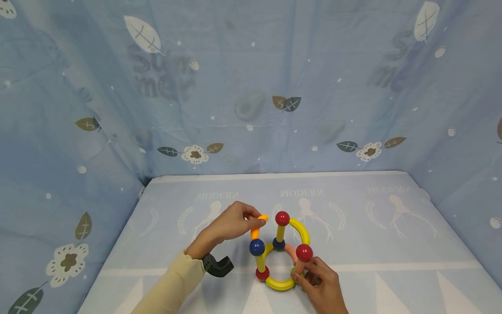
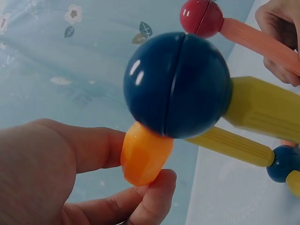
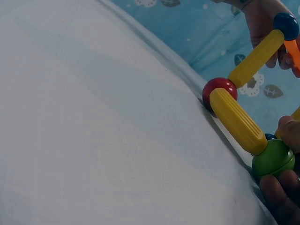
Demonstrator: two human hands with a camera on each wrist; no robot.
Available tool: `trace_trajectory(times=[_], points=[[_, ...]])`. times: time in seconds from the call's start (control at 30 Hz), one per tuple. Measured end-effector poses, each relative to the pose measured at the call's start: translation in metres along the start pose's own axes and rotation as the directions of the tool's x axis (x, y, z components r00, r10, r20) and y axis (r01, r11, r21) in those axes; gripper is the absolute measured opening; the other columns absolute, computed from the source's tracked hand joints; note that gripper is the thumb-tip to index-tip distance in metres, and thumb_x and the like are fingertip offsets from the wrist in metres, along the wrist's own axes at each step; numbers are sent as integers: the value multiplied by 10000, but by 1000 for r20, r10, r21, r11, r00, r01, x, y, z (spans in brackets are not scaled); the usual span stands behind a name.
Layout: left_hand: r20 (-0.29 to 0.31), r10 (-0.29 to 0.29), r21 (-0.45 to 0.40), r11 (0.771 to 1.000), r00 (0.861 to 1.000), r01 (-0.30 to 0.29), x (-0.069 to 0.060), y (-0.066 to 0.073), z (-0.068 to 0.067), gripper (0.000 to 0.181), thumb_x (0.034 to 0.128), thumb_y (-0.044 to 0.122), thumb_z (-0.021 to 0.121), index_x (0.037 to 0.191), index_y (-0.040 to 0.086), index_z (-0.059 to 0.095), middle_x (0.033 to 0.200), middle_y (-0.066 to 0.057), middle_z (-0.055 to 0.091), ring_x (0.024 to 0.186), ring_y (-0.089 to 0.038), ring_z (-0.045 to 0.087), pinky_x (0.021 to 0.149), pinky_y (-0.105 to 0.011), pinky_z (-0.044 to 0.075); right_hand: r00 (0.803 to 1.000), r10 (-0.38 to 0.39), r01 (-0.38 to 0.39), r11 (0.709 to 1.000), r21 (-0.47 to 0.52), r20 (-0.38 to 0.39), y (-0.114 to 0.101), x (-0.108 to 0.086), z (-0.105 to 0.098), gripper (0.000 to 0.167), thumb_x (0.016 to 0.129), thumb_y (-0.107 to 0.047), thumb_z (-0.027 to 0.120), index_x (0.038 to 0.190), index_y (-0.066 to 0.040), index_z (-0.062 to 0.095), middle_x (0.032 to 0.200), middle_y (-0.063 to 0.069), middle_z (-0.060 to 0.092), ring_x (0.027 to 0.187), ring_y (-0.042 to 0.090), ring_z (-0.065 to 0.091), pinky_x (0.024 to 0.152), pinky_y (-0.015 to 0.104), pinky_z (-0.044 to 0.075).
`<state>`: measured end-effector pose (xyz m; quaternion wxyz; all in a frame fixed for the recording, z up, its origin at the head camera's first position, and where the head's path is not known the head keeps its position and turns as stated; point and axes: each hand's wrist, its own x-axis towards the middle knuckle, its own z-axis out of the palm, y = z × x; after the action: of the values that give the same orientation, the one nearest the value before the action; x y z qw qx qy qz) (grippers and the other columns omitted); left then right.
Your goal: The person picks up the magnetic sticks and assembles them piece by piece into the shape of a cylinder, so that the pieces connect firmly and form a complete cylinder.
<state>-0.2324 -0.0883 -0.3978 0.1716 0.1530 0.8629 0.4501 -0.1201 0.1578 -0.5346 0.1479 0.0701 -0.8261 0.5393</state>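
Note:
A toy frame of balls and rods stands on the table between my hands. Thumb and fingers of my left hand (image 1: 235, 221) pinch an orange curved rod (image 2: 146, 157), whose lower end touches a blue ball (image 1: 256, 247) on an upright yellow rod (image 1: 260, 263). At the frame's near right, my right hand (image 1: 323, 283) grips a green ball (image 3: 273, 158) at the foot of a salmon rod (image 1: 300, 266). One red ball (image 1: 304, 253) tops that rod. A yellow arc (image 1: 302, 231) links it to another red ball (image 1: 282, 218) behind.
Below, curved rods such as the yellow one (image 1: 280, 285) form a ring with a red ball (image 1: 262, 273) and a blue ball (image 1: 279, 244). A pale printed cloth covers the table (image 1: 372, 244). Blue curtain (image 1: 251, 87) encloses the back and sides.

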Motion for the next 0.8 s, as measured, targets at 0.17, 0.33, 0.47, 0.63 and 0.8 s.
trace_trajectory(times=[0.17, 0.33, 0.47, 0.63, 0.8], points=[[8, 23, -8, 1000, 1000, -23, 1, 0, 4, 160, 903, 294, 701, 928, 141, 739, 779, 14, 662, 775, -226, 561, 639, -350, 419, 1000, 11, -11, 1000, 2, 0, -1, 0, 0, 231, 715, -63, 867, 838, -213, 742, 793, -108, 554, 551, 83, 482, 469, 230, 434], [24, 36, -13, 999, 999, -36, 2, 4, 7, 165, 903, 310, 699, 919, 150, 736, 767, 13, 660, 756, -219, 560, 633, -348, 415, 1000, 14, -14, 1000, 10, 1, 0, -1, 0, 237, 714, -53, 866, 839, -213, 746, 801, -109, 556, 547, 84, 485, 468, 235, 442], [25, 33, -9, 999, 999, -33, 4, 5, 9, 170, 906, 325, 700, 928, 160, 735, 761, 15, 652, 726, -209, 543, 609, -330, 403, 1000, 3, -2, 1000, 19, -3, 0, 0, 0, 255, 718, -56, 863, 835, -243, 736, 807, -109, 559, 545, 85, 482, 469, 234, 438], [-18, 26, -11, 1000, 1000, -26, 4, -2, 3, 268, 964, 405, 608, 984, 168, 732, 827, 15, 658, 740, -214, 541, 604, -334, 452, 1000, 2, -2, 1000, 18, 2, 0, 0, 0, 247, 728, -82, 861, 837, -262, 731, 816, -110, 565, 550, 83, 479, 473, 230, 432], [-137, 72, 109, 992, 988, -57, 7, -34, -9, 161, 979, 246, 607, 1047, 147, 713, 898, -26, 660, 567, -269, 557, 509, -357, 486, 1000, 10, -10, 1000, -2, 4, 0, 1, -1, 243, 728, -91, 863, 845, -261, 733, 821, -116, 565, 559, 82, 482, 481, 228, 433]])
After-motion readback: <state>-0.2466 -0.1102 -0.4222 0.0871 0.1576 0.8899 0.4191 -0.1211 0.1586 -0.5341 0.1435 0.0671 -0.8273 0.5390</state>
